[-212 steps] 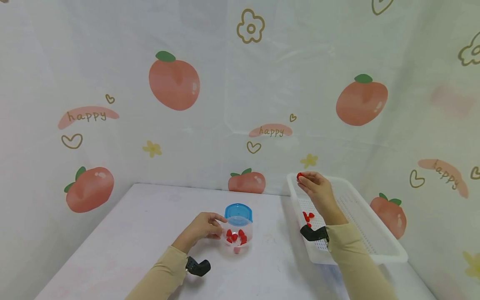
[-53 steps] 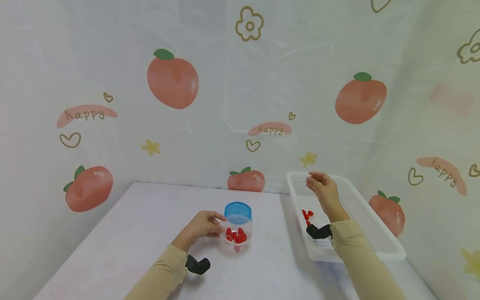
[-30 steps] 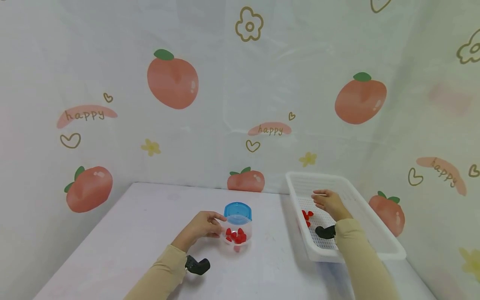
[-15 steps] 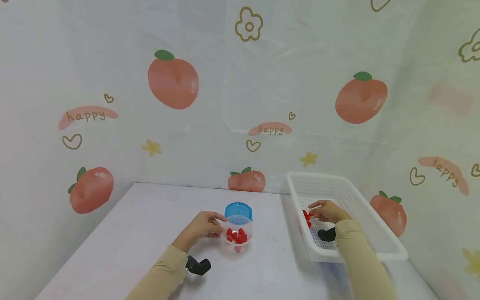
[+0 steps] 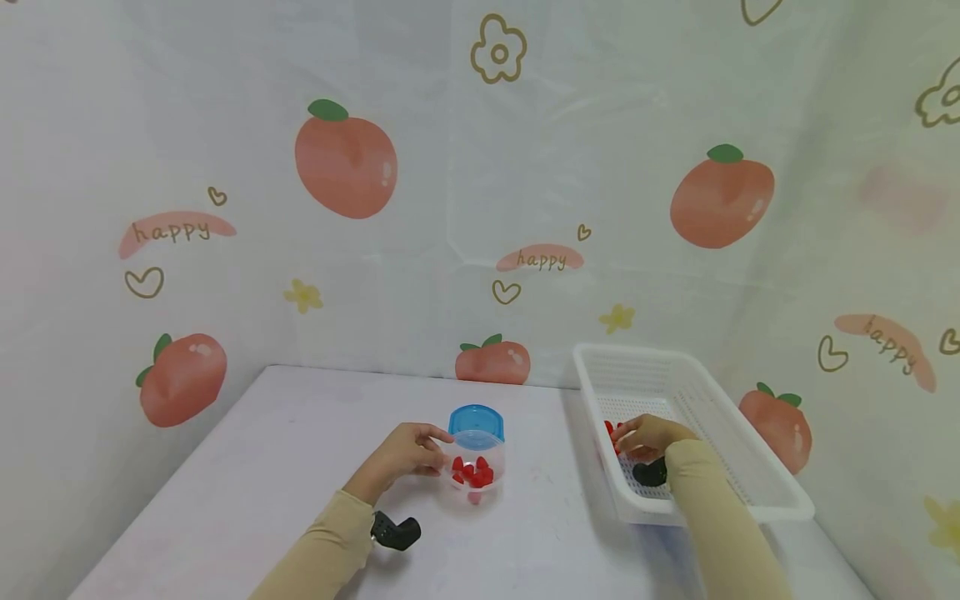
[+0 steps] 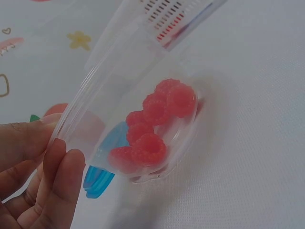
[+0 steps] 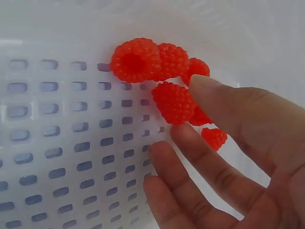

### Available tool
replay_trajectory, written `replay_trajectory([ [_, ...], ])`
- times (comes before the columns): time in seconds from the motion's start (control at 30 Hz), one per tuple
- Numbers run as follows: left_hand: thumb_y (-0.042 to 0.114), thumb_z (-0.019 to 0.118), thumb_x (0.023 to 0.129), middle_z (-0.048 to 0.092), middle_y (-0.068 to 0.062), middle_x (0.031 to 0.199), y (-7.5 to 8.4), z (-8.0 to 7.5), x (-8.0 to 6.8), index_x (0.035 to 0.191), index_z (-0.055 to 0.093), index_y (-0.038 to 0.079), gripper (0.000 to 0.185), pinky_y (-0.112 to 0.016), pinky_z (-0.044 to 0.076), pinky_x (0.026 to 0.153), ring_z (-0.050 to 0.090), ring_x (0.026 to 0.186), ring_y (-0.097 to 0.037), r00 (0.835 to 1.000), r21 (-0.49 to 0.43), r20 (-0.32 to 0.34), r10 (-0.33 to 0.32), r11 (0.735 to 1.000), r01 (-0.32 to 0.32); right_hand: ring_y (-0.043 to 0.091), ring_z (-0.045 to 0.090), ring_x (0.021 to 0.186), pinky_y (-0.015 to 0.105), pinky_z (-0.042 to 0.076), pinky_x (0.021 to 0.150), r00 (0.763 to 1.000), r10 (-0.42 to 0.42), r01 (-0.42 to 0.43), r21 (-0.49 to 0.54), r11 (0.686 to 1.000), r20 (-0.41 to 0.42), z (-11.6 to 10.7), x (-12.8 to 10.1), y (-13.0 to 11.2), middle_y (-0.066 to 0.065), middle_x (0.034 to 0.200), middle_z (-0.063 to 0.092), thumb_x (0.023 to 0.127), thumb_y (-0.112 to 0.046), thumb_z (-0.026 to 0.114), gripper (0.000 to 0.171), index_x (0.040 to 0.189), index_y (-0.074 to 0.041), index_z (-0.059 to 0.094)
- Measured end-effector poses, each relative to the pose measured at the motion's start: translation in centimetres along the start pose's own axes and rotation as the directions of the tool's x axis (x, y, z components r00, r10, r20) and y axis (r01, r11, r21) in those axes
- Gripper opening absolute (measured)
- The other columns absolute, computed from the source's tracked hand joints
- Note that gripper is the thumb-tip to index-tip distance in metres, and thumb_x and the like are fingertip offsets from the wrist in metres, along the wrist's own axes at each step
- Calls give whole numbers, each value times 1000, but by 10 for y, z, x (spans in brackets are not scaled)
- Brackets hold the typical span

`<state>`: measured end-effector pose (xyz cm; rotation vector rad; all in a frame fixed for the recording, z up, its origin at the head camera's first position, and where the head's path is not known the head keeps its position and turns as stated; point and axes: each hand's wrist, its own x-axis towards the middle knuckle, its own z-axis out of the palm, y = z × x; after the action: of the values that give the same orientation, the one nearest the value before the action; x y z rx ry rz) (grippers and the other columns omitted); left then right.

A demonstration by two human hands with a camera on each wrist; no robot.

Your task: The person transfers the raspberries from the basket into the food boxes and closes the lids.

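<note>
My left hand [image 5: 403,457] pinches the rim of a small clear plastic cup [image 6: 90,102] between thumb and fingers. The cup tilts on the table, and several red raspberries [image 6: 156,110] lie inside it. Down in a white perforated basket [image 5: 750,446], my right hand [image 5: 649,437] is at a small cluster of raspberries by the side wall. In the right wrist view, the thumb and index fingertips stand apart at the near side of one raspberry [image 7: 172,102]. The other fingers are loosely bent, and the thumb partly hides the berries behind it.
A blue lid [image 5: 477,419] sits on the table just behind the cup. The basket's raised rim [image 5: 611,492] stands between the cup and the berries. A curtain [image 5: 420,275] printed with fruit hangs behind the table [image 5: 322,417].
Seven seconds ago my right hand held a raspberry above the basket. It was later empty there, and has since come down to the berries inside. My left hand stays at the cup.
</note>
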<state>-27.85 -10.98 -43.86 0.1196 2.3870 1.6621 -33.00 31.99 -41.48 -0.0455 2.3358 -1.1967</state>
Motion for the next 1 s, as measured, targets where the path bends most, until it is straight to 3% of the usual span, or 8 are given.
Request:
replay_trajectory([
  [0.2, 7, 73, 83, 64, -8, 83, 1, 0, -1, 114, 67, 3, 31, -32, 60, 70, 65, 68, -17, 1000, -3, 5, 6, 1000, -6, 7, 52, 64, 22, 47, 62, 1000, -3, 6, -135, 991, 23, 3, -3, -2, -7, 69, 58, 84, -2, 58, 29, 111, 9, 59],
  [0.37, 6, 73, 84, 63, -8, 83, 1, 0, -1, 114, 67, 2, 31, -32, 60, 70, 65, 68, -17, 1000, -4, 6, 7, 1000, -7, 6, 51, 62, 22, 49, 62, 1000, -10, 13, -190, 982, 19, 4, -6, -5, -7, 67, 57, 81, 0, 57, 29, 108, 9, 61],
  [0.6, 6, 74, 83, 63, -8, 83, 1, 0, 0, 111, 68, 4, 29, -32, 60, 69, 64, 69, -17, 1000, -4, -2, -1, 1000, 1, 6, 50, 60, 19, 49, 60, 1000, 11, -13, -201, 980, -12, 6, -4, -6, -5, 65, 54, 79, 2, 59, 24, 102, 9, 62],
  [1.0, 6, 74, 83, 64, -8, 83, 0, 2, -1, 112, 68, 4, 30, -32, 60, 69, 64, 69, -17, 1000, -4, -8, -3, 1000, 3, 8, 55, 64, 25, 54, 66, 999, 28, -37, -237, 971, -40, 5, -2, -3, -4, 67, 60, 82, 1, 63, 19, 99, 8, 64],
])
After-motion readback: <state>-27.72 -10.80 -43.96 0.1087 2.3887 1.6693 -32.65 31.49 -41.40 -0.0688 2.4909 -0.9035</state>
